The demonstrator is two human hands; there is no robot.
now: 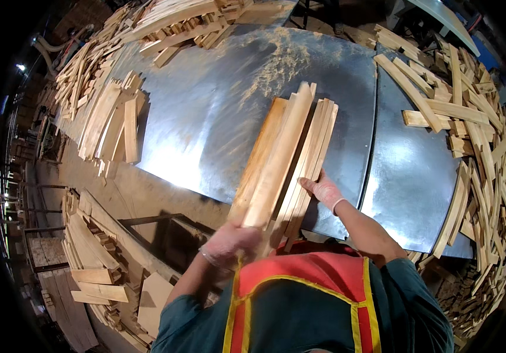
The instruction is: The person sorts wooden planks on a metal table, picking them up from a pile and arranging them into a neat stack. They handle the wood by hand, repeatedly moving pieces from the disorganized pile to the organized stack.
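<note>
Wooden strips [276, 170], two groups, at the near edge of the counter [206, 106]

Left group [276, 156]: long pale strips, the outermost more orange, slanting away from the body. Right group [312, 150]: narrower strips, side by side; a dark gap ran between the two.

Left hand [233, 242]: at the near ends of the left group, fingers closed round them; motion blur hid the exact grip. Right hand [323, 191]: thumb across the top of the right group, remaining fingers mostly hidden at its outer side, holding it.

Counter: grey sheet metal, with a seam [370, 153] right of the strips. Sawdust [279, 62]: scattered beyond them. Stack [108, 120]: pale strips at the left edge. Far pile [185, 26]: layered strips. Right heap [476, 126]: loose strips, crossed at many angles. Lower-left pile [91, 238]: strips and short pieces. Apron [317, 267]: red, yellow-edged, on the wearer.
</note>
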